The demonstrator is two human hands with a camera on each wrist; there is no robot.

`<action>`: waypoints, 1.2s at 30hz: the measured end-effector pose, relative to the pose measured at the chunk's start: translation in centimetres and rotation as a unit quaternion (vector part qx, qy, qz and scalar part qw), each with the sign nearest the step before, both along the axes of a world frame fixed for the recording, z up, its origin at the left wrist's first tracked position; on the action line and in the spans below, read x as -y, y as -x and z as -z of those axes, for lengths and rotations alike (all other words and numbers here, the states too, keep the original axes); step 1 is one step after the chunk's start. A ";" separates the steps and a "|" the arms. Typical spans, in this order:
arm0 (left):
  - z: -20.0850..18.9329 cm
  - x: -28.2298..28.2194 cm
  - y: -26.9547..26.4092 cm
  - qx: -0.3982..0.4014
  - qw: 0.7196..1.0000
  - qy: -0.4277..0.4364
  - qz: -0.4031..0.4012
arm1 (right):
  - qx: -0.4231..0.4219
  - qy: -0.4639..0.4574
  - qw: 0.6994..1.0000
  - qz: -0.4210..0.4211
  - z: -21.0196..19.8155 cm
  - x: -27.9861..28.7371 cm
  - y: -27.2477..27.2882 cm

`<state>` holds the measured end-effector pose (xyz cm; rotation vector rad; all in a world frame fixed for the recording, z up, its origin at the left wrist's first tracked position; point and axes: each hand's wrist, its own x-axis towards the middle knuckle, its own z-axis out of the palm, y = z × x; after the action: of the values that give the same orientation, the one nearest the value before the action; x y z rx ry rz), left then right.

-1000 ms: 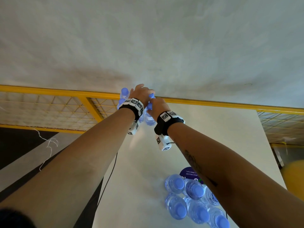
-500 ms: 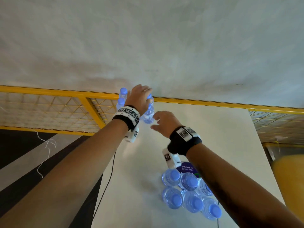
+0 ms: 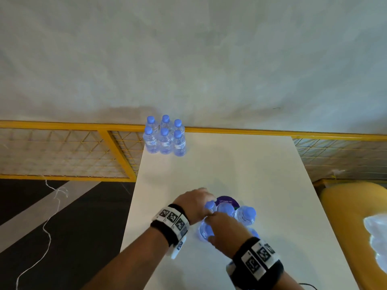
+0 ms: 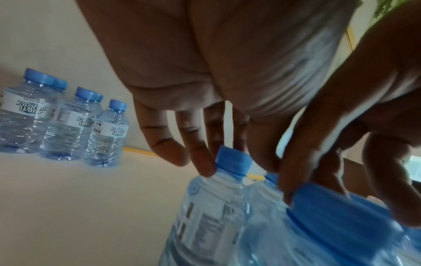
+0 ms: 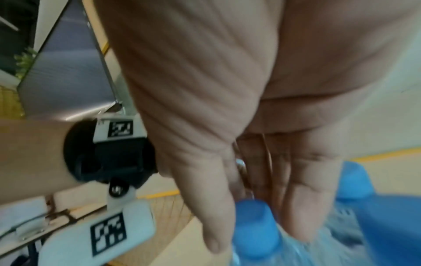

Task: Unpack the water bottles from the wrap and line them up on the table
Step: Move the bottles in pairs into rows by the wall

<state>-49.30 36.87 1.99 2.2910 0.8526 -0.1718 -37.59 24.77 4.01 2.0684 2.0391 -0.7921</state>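
Six water bottles stand upright at the far left corner of the counter, packed in two rows of three, touching one another. The remaining cluster of bottles sits near the near edge, caps up, beside a purple round label. Whether wrap is around this cluster: cannot tell; the wrist views are blurred.

Left hand: over the cluster's far left bottle. In the left wrist view its fingers are extended downward and touch a blue cap and the neck below it; not yet curled round it, so grip reads as released, contact only.

Right hand: over the near bottles. In the right wrist view fingers hang straight beside a cap, with the thumb on its other side. No closure seen; grip released.

Handling judgement: bottles are small, full, thin-walled clear plastic. Probably light enough for one per hand, but the body will dent and may slip if squeezed. The stiff parts are the cap and neck ring; take hold there or round the shoulder. Tall and narrow, so set down squarely to avoid toppling neighbours.

Step in hand, judged: picking the next pair.
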 end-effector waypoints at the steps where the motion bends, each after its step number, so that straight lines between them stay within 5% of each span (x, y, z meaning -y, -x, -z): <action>1: 0.2 0.5 -0.2 -0.010 1.000 -0.010 -0.012 | 0.025 -0.018 1.000 -0.007 0.5 0.5 0.4; 5: 1.0 1.4 -0.6 -0.021 0.997 -0.065 -0.033 | 0.098 -0.065 0.993 -0.002 0.6 1.5 1.5; 18: -1.1 -0.8 -1.1 -0.017 0.989 -0.142 -0.047 | 0.060 -0.090 0.994 0.022 -1.0 0.2 0.6; 28: -4.3 -12.0 -4.2 -0.017 0.964 -0.255 -0.078 | 0.031 -0.154 0.986 0.050 -5.1 -10.1 -2.4; 36: -2.3 -21.0 -6.7 -0.077 0.944 -0.305 -0.102 | 0.033 -0.136 0.987 0.076 -2.4 -20.5 -3.7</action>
<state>-42.62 57.89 4.29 2.7539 1.3692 0.0121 -33.91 45.27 6.38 2.3833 2.0720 -0.4787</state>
